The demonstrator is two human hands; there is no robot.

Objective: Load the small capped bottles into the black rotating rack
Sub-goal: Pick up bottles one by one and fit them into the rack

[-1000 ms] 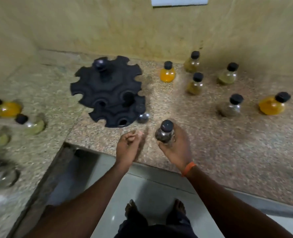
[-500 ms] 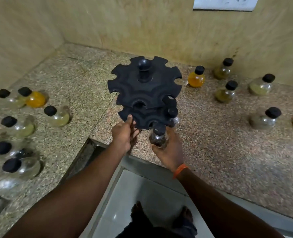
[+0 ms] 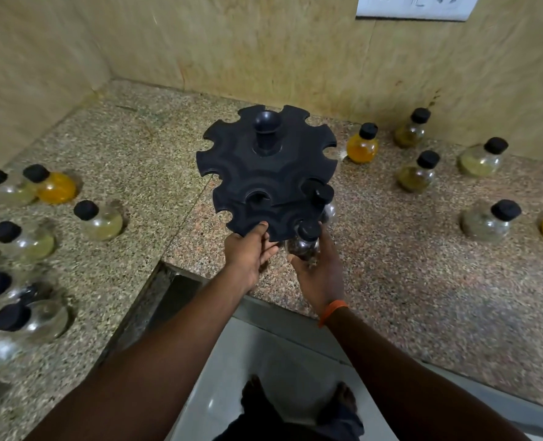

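Rack: black matte plastic two-tier rack (image 3: 264, 173), notched scalloped rims, upright on speckled granite bench (image 3: 391, 265) | Left hand (image 3: 248, 249): thumb over, fingers under lower-tier rim, pinching it | Right hand (image 3: 319, 275): curled round a round-bellied clear glass bottle with black cap (image 3: 306, 241), at a front lower-tier notch | second capped bottle (image 3: 322, 198) seated in the adjacent notch

Single head-worn wide-angle view, looking steeply down and forward, close over countertop (image 3: 391, 281) corner

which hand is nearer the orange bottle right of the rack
Right. Right hand front-left of the orange black-capped glass bottle; left hand farther left, gripping the black rack.
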